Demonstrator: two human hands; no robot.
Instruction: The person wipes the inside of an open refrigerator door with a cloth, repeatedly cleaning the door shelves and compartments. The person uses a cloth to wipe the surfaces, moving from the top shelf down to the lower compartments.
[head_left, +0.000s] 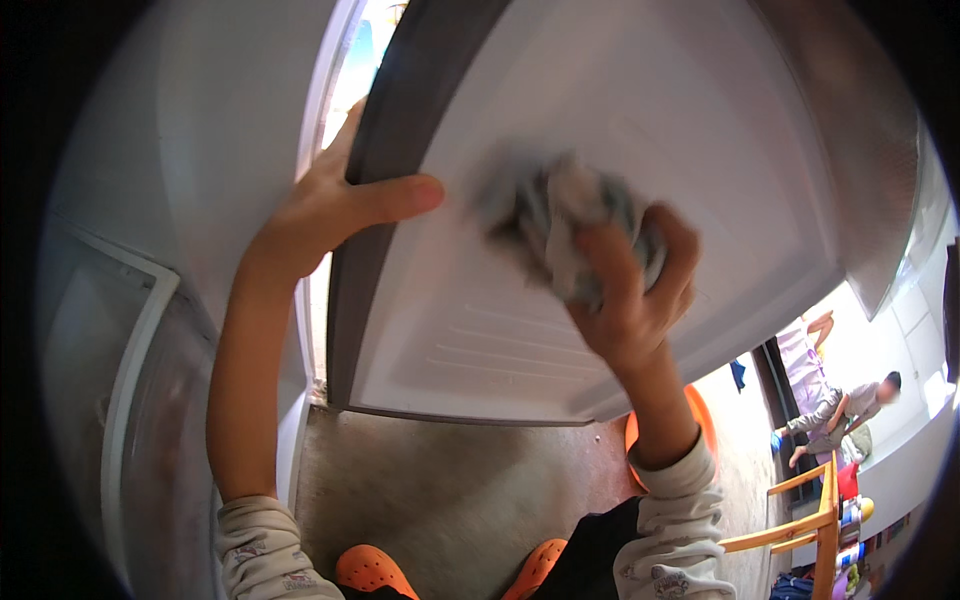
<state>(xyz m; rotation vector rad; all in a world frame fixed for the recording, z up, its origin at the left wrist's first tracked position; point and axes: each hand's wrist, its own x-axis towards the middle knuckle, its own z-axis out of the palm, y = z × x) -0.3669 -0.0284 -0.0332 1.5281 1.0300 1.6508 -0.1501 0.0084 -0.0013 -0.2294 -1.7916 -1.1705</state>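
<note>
A white refrigerator door (480, 360) with a dark grey edge fills the middle of the view, its inner face towards me. My left hand (337, 199) grips that dark edge on the left, thumb on the near side, fingers partly hidden behind it. In my right hand (637, 292) is a crumpled grey-and-white cloth (574, 225), pressed on or held close against the door's inner face. Cloth and fingers are blurred. Contact between cloth and surface is not clear.
At far left is a pale cabinet interior with a white-framed shelf (139, 322). An orange basin (701, 420) stands on the concrete floor (450, 465) behind my right forearm. Wooden furniture (825, 517) is at lower right. Farther right, people sit (855, 409). Orange clogs (373, 570) are below.
</note>
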